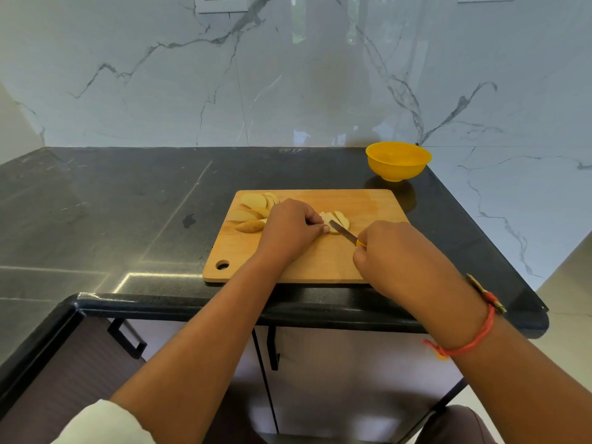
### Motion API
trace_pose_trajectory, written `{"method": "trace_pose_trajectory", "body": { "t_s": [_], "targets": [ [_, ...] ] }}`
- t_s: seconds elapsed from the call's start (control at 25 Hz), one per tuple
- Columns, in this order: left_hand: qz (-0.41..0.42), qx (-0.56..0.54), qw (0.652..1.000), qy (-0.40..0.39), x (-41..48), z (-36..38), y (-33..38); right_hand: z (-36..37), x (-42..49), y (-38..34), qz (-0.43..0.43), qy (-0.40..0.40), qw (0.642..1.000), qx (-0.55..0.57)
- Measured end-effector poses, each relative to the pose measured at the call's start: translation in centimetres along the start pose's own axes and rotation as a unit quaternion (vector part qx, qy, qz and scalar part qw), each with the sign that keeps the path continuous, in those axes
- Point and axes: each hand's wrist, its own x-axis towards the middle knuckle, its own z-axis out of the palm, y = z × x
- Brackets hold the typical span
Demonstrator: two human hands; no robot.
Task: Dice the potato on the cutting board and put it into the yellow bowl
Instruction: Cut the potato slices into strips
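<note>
Pinning potato slices at cutting board centre with curled left hand; gripping knife in right hand. Keep blade vertical, strips even, knuckles guiding.

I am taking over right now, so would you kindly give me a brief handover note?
Left hand holds the potato stack on the cutting board.
Right hand grips the knife, blade on that stack.
Spare slices lie at the board's far left corner; yellow bowl stands beyond its far right corner, apparently empty.
Done: potato sliced. Left: dice everything, move it into the bowl.
</note>
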Motion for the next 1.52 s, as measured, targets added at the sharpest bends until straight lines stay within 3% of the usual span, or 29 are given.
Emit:
{"method": "trace_pose_trajectory", "body": {
  "t_s": [0.36,0.56,0.68,0.8,0.92,1.32,1.52],
  "targets": [
    [0.012,-0.011,1.000,-0.002,-0.1,-0.1,-0.2,-1.0,-3.3,1.9,-0.019,-0.001,0.999,-0.040],
    [0.031,0.010,0.999,-0.023,0.2,-0.8,-0.2,-1.0,-2.8,2.4,-0.045,0.142,0.989,0.014],
    [0.077,0.089,0.987,-0.106,0.7,-0.9,1.1,0.3,1.0,2.7,-0.029,0.207,0.971,0.120],
    [0.145,0.190,0.945,-0.223,1.8,-0.6,2.5,1.4,4.2,2.4,-0.014,0.198,0.948,0.248],
    [0.160,0.203,0.931,-0.258,2.6,-0.6,2.9,2.6,5.4,2.2,-0.011,0.192,0.938,0.290],
    [0.144,0.233,0.949,-0.155,0.3,-0.5,1.9,3.9,5.7,2.3,-0.039,0.217,0.943,0.248],
    [0.128,0.254,0.957,-0.056,-2.4,-1.0,0.5,4.0,5.7,2.1,-0.049,0.221,0.944,0.238]
  ]
}}
